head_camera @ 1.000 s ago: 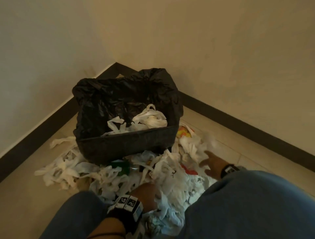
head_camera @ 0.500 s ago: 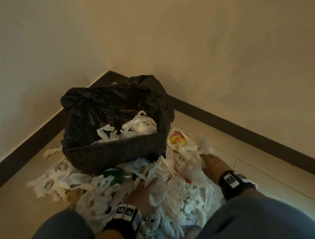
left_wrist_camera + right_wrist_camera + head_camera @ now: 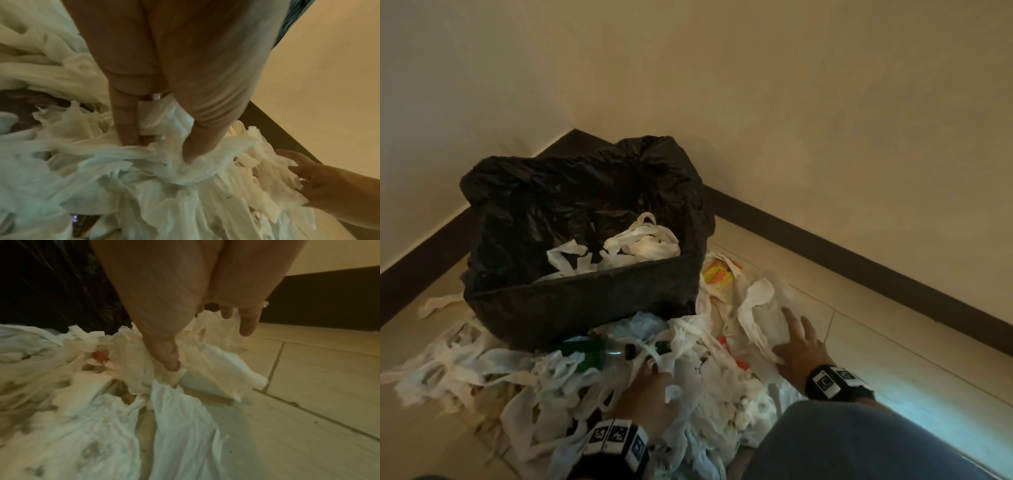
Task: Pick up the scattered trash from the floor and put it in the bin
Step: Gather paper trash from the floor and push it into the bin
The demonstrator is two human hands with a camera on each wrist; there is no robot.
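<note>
Left hand (image 3: pixel 650 394) fingers dug into white tissue strips (image 3: pixel 544 380), gripping a bunch. Right hand (image 3: pixel 799 346) spread flat on strips just right. Green bottle (image 3: pixel 585 353) half buried ahead, against black-lined bin (image 3: pixel 585 301) holding some strips; orange wrapper (image 3: pixel 717 274) beside bin.

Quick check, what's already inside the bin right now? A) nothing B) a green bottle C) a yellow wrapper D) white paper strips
D: the head view shows white paper strips lying inside the black-lined bin; the green bottle and yellow wrapper lie outside it on the floor.
</note>
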